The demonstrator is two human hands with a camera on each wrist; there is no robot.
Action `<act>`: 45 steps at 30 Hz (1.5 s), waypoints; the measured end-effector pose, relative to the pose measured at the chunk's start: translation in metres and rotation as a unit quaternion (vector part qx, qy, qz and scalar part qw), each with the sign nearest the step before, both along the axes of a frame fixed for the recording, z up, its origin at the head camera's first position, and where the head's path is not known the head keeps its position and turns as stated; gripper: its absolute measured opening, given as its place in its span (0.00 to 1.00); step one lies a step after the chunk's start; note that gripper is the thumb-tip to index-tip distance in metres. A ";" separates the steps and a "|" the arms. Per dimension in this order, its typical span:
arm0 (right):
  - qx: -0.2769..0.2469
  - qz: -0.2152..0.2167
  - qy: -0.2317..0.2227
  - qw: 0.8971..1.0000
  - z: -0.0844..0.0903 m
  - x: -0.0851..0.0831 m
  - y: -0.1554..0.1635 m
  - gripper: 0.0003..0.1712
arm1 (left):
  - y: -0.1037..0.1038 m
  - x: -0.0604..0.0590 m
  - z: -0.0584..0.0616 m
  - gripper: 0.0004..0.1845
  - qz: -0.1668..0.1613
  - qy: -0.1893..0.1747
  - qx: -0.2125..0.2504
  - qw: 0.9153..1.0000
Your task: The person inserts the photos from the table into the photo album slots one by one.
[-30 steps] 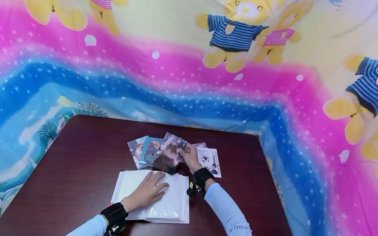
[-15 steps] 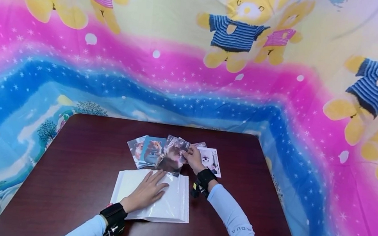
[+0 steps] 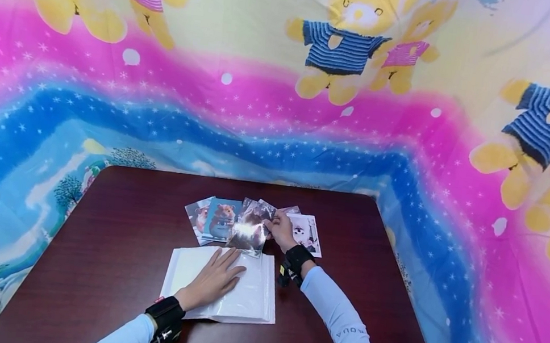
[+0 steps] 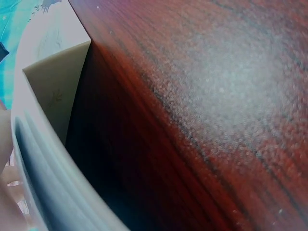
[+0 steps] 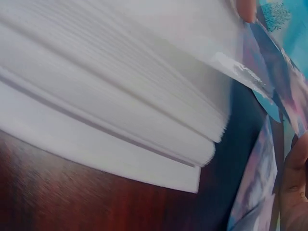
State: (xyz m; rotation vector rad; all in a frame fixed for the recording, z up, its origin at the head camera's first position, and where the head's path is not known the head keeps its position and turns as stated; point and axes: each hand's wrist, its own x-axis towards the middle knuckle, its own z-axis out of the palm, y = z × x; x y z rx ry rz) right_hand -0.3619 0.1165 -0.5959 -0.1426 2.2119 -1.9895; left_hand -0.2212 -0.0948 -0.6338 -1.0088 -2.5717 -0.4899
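Left hand (image 3: 212,279) flat, fingers straight, pressing on open photo album (image 3: 244,299) near front of dark surface (image 3: 116,243). Beyond it, right hand (image 3: 282,231) pinching glossy photo (image 3: 248,233), tilted above fanned photos (image 3: 215,218).

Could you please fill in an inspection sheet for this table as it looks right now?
Surface: dark wooden table.
Job's things: white photo album lying open; glossy photo tilted above its far edge.
Clutter: hamster photo and white animal photo among loose prints behind.
Grippers: left hand flat on album; right hand pinches glossy photo.
Cables: nothing seen.
Surroundings: teddy-bear cloth draped behind.
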 end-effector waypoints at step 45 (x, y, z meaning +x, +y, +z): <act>0.102 0.196 0.150 0.964 0.001 0.002 -0.006 0.29 | -0.002 0.000 -0.004 0.19 -0.008 -0.023 0.014 1.000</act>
